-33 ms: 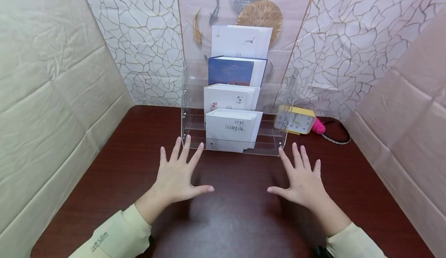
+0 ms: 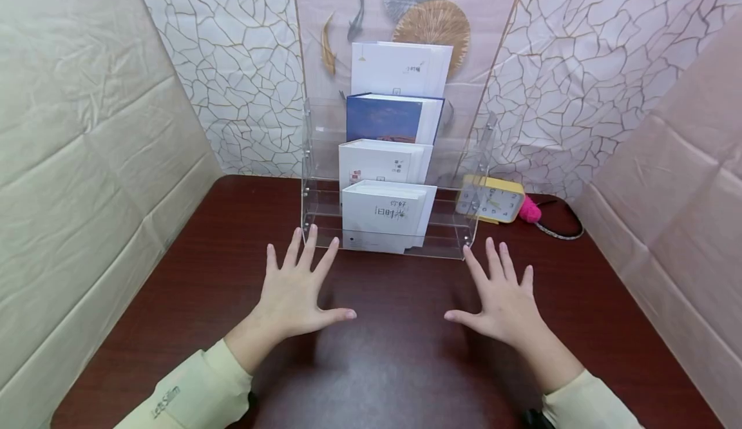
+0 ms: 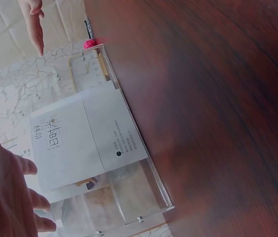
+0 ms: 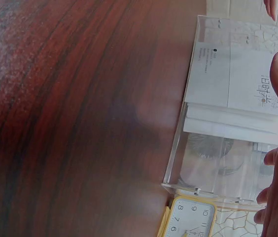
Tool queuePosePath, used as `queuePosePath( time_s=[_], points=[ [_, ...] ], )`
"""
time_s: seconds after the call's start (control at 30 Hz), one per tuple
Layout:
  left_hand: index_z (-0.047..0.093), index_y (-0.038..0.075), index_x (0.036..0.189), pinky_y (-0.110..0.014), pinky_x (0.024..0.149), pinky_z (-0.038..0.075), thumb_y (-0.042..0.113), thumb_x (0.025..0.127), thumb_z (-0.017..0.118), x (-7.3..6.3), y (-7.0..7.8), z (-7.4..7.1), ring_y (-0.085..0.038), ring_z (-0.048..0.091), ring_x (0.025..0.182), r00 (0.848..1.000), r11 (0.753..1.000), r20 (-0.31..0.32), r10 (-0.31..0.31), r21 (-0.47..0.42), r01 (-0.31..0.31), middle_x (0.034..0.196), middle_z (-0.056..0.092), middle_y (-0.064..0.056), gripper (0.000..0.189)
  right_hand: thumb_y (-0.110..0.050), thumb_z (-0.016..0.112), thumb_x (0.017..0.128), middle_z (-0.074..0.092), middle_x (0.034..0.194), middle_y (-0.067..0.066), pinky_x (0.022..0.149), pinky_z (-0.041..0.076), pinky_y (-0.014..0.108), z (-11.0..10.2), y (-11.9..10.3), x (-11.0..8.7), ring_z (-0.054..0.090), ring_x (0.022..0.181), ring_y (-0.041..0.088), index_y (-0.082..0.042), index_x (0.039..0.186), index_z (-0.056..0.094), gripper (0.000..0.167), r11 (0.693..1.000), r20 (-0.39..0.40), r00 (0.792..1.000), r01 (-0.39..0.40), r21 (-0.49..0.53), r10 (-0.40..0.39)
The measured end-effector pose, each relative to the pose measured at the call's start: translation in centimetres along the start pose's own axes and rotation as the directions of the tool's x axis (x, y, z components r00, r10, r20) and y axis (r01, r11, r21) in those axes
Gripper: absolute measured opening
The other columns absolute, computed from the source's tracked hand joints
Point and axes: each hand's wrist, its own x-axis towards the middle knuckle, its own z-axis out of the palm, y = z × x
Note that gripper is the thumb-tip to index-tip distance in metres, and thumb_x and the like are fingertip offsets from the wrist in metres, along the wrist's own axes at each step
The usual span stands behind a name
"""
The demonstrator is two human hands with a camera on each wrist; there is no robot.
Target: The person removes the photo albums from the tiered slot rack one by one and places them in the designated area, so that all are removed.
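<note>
Fingers spread, my left hand (image 2: 292, 297) hovers over the dark red-brown table, in front of the left corner of a clear acrylic tiered rack (image 2: 446, 247). Opposite it, my right hand (image 2: 503, 303) is held the same way near the rack's right corner. Neither holds anything. Four tiers carry books: a white book (image 2: 379, 213) with dark lettering in front, another white book (image 2: 371, 158) behind it, a blue-covered book (image 2: 382, 118), and a white book (image 2: 385, 68) at the top. In the left wrist view, the front book (image 3: 65, 143) stands beyond the fingers.
A yellow alarm clock (image 2: 493, 200) stands at the rack's right side, partly seen through its clear wall. Beside it are a pink fuzzy item (image 2: 530, 210) and a looped cord (image 2: 565, 236). Cloth-covered walls (image 2: 98, 126) close in the table (image 2: 394, 377) at left, right and back.
</note>
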Motion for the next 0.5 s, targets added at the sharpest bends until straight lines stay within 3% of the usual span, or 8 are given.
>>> queuePosePath(
  time_s=[0.3, 0.5],
  points=[
    [0.015, 0.028, 0.151, -0.074, 0.103, 0.005, 0.094, 0.061, 0.03, 0.1, -0.14, 0.22, -0.038, 0.007, 0.139, 1.0, 1.0, 0.014, 0.0, 0.0, 0.0, 0.155, 0.008, -0.016, 0.113, -0.078, 0.061, 0.064, 0.01, 0.152, 0.025, 0.093, 0.004, 0.082, 0.42, 0.01, 0.0, 0.003, 0.138, 0.042, -0.021, 0.151, 0.019, 0.112, 1.0, 0.02, 1.0, 0.001, -0.001, -0.001],
    [0.015, 0.026, 0.152, -0.072, 0.104, 0.006, 0.092, 0.065, 0.03, 0.28, -0.11, -0.03, -0.037, 0.008, 0.139, 1.0, 1.0, 0.006, 0.0, -0.027, 0.0, 0.155, 0.008, -0.016, 0.11, -0.082, 0.055, 0.065, 0.014, 0.151, 0.024, 0.094, 0.008, 0.081, 0.18, -0.1, 0.12, 0.008, 0.137, 0.042, -0.02, 0.151, 0.019, 0.112, 1.0, 0.003, 1.0, 0.004, -0.004, -0.004]
  ],
)
